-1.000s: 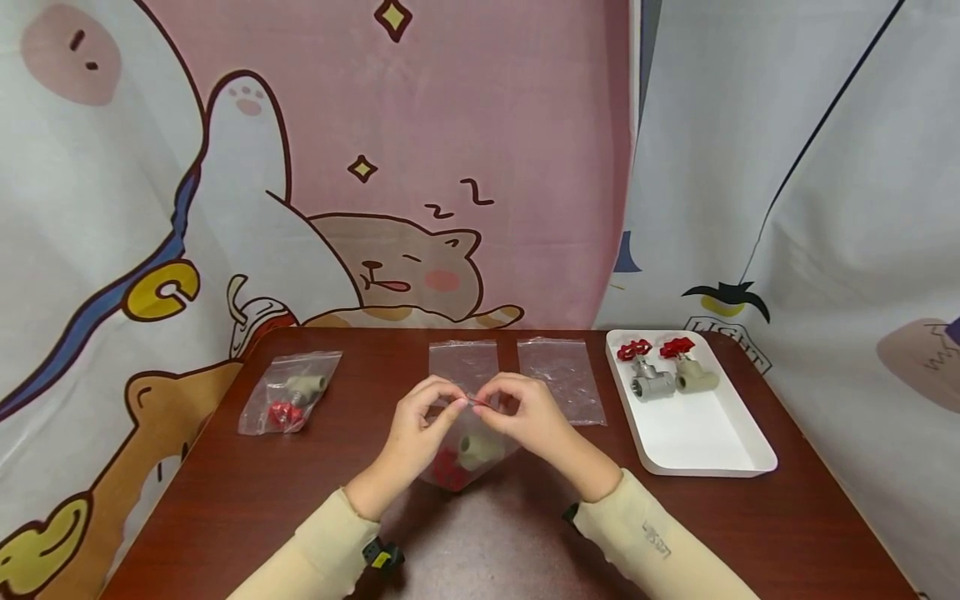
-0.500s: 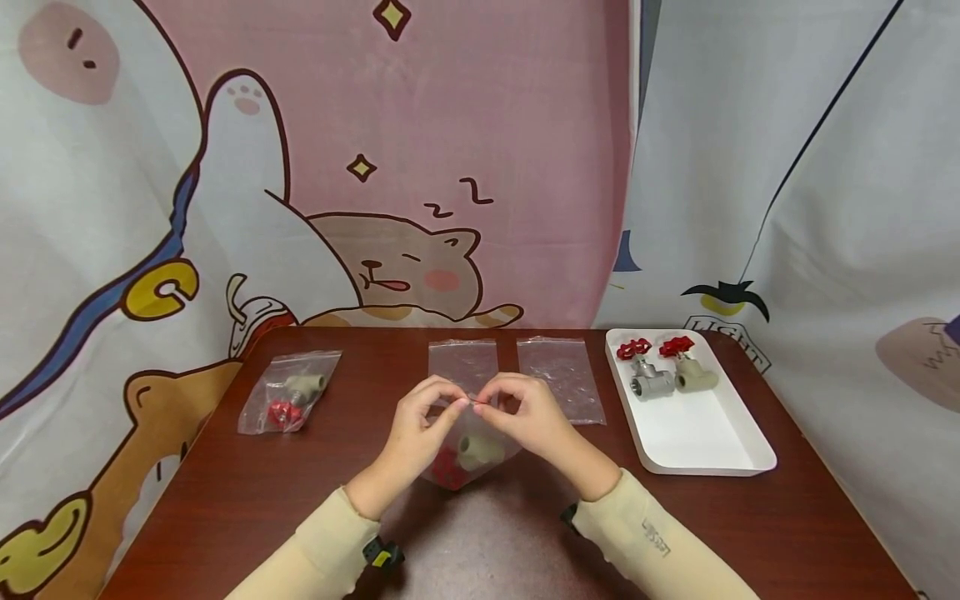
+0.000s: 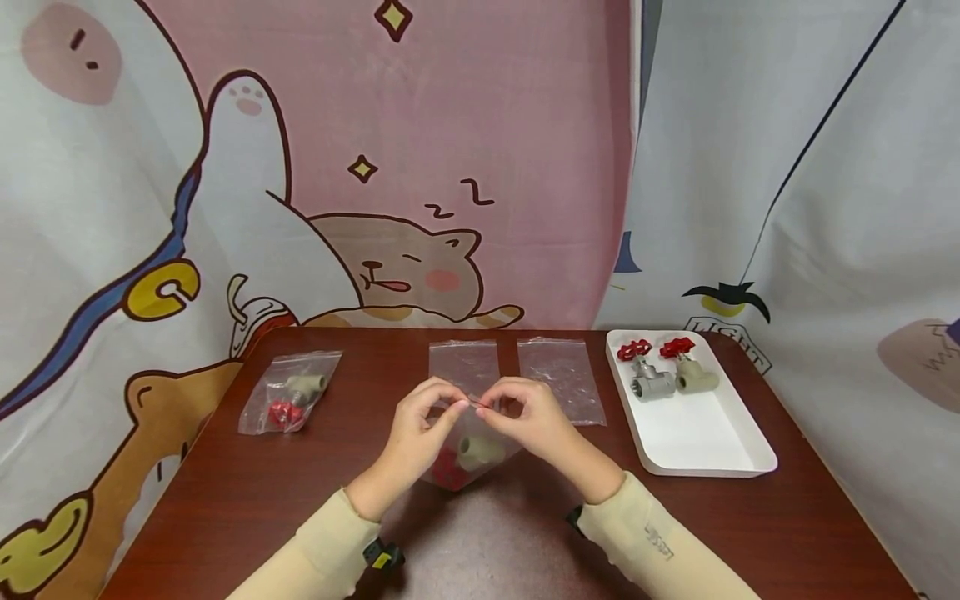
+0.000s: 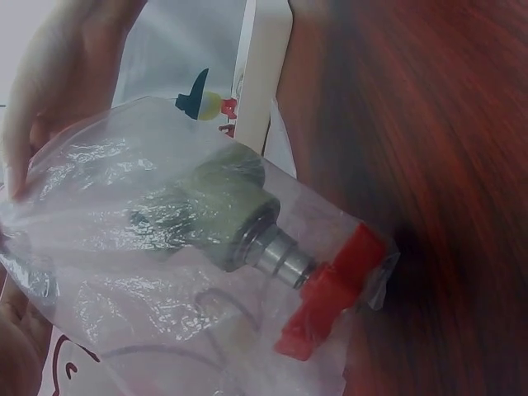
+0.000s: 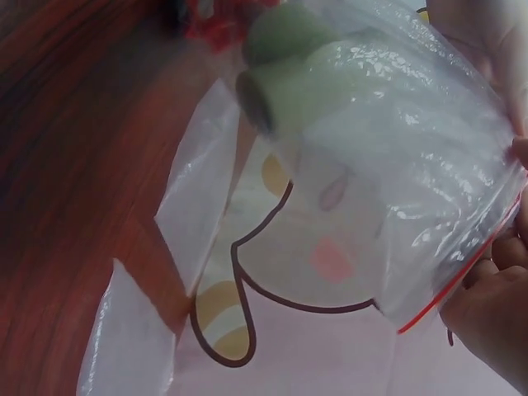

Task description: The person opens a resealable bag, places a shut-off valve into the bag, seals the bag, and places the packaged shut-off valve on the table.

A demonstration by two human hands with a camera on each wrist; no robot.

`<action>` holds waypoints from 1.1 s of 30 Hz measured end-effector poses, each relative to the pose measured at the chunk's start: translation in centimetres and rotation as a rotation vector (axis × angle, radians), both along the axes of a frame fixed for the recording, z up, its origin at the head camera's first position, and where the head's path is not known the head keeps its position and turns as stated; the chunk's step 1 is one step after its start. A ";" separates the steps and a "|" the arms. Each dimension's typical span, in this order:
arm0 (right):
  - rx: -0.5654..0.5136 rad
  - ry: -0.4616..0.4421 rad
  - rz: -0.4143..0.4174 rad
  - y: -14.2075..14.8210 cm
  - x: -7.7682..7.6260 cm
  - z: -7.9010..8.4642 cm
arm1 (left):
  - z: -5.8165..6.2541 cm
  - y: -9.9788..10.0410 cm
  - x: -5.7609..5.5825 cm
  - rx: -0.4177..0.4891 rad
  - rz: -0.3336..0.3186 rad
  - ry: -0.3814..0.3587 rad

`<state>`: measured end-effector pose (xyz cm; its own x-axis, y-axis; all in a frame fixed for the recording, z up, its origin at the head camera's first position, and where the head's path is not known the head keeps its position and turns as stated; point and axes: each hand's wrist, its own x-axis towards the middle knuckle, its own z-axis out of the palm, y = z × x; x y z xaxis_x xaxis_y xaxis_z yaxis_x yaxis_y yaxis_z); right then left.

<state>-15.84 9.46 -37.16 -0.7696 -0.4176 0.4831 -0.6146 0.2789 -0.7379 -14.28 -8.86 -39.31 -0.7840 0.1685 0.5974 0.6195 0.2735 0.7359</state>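
Both hands pinch the top edge of a clear zip-lock bag (image 4: 99, 272), thumbs and forefingers close together near its middle. Inside the bag hangs a valve with a grey-green plastic body (image 3: 480, 451), a metal stem (image 4: 279, 254) and a red handwheel (image 4: 330, 293). My left hand (image 3: 422, 423) grips at the left of the seal, my right hand (image 3: 531, 414) just to its right. A red strip (image 5: 462, 280) runs along the bag's mouth in the right wrist view. In the head view the fingers cover part of the bag's top.
On the left lies another zip-lock bag (image 3: 255, 408) with a valve in it. Two flat bags, one behind the hands (image 3: 462, 357) and one farther right (image 3: 562, 375), lie at the back. A white tray (image 3: 705, 433) at right holds a metal valve (image 3: 652, 383) and a plastic-bodied valve (image 3: 695, 377).
The right fingers have shifted very slightly along the bag's top edge. The left hand and the bagged valve stay almost where they were.
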 end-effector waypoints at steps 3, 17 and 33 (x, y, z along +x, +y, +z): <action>0.010 -0.003 -0.008 0.2 -0.1 -0.3 | -0.1 -0.1 0.0 0.015 0.011 -0.009; 0.032 0.011 -0.043 1.1 0.2 -1.2 | -0.1 0.1 0.1 0.022 0.010 0.003; 0.027 0.038 -0.049 1.7 0.3 -1.8 | -0.1 -0.1 0.0 0.043 0.006 0.009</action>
